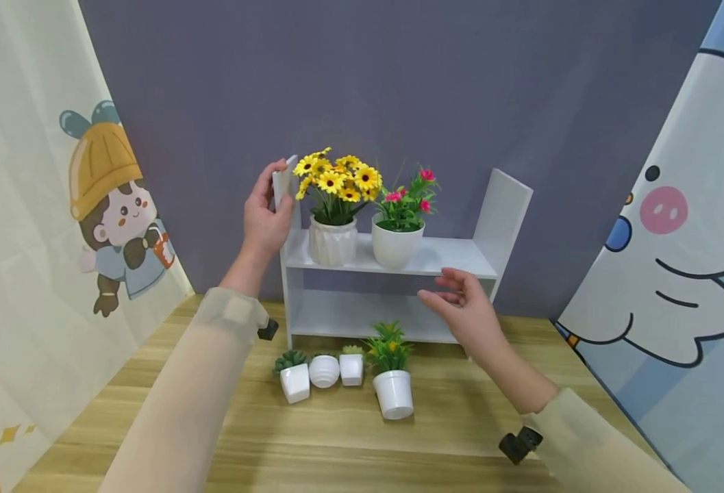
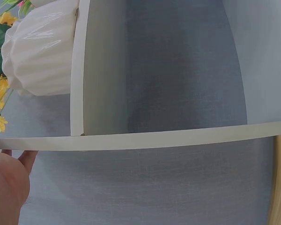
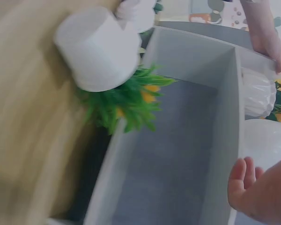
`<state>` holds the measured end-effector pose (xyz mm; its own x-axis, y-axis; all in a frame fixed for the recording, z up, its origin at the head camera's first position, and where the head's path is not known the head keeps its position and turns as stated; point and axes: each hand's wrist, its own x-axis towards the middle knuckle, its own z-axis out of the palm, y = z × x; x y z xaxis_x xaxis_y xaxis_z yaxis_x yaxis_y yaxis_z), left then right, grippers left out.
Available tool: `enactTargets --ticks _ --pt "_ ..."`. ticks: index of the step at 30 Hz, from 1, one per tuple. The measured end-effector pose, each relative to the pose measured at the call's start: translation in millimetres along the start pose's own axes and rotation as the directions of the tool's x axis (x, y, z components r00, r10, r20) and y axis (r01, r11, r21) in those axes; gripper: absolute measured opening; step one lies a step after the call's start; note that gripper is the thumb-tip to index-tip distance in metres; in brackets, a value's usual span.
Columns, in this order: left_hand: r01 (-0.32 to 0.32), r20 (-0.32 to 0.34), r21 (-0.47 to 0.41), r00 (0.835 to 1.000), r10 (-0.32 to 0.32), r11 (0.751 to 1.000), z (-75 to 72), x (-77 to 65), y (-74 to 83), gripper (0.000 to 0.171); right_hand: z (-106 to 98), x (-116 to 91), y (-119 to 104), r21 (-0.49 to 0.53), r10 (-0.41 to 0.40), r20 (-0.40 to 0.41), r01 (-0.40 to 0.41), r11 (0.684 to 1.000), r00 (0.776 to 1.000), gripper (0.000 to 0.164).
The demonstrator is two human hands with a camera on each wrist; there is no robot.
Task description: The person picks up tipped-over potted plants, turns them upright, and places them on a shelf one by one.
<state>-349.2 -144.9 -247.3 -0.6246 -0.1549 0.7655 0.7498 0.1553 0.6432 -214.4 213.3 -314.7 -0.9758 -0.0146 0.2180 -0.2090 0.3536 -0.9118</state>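
Observation:
My left hand (image 1: 267, 218) grips the upper left side panel of a white two-tier shelf (image 1: 483, 255), thumb and fingers on either side of the board. My right hand (image 1: 468, 309) hovers in front of the shelf's right half, fingers loosely bent, holding nothing. On the upper board stand a yellow-flowered plant (image 1: 333, 243) in a ribbed white pot and a pink-flowered plant (image 1: 397, 243) in a smooth white pot. The left wrist view shows the ribbed pot (image 2: 40, 49) beside the panel. The lower tier (image 3: 178, 150) holds nothing visible.
On the wooden table (image 1: 337, 452) before the shelf are a green plant (image 1: 394, 396) with orange blooms in a tilted white pot, and three small white pots: a succulent (image 1: 294, 382), a round pot (image 1: 324, 371) and a square pot (image 1: 352, 370). A grey cloth (image 1: 386, 82) hangs behind.

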Motion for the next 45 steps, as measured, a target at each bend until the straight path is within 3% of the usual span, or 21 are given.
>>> enactTargets --ticks 11,25,34,41,45 --pt "0.020 -0.003 0.005 1.000 -0.020 1.000 0.0 0.0 2.2 0.054 -16 -39 52 -0.101 0.031 0.190 -0.012 0.995 0.981 0.070" --pt "0.013 -0.003 0.013 1.000 -0.013 1.000 -1.1 2.0 -0.7 0.053 -10 -61 109 -0.098 0.116 0.261 -0.093 0.991 0.958 0.066" --pt "0.002 0.002 0.002 1.000 -0.002 1.000 -0.1 1.7 -0.8 0.053 1 -69 120 -0.074 0.084 0.398 -0.059 0.996 0.914 0.075" --pt "0.014 -0.001 0.001 1.000 -0.014 1.000 0.0 0.8 2.0 0.054 14 -67 125 -0.045 0.063 0.459 -0.047 0.998 0.886 0.079" --pt "0.022 0.000 0.004 1.000 -0.022 1.000 -0.1 0.7 2.4 0.055 24 -69 123 -0.043 0.081 0.453 -0.069 0.997 0.888 0.082"
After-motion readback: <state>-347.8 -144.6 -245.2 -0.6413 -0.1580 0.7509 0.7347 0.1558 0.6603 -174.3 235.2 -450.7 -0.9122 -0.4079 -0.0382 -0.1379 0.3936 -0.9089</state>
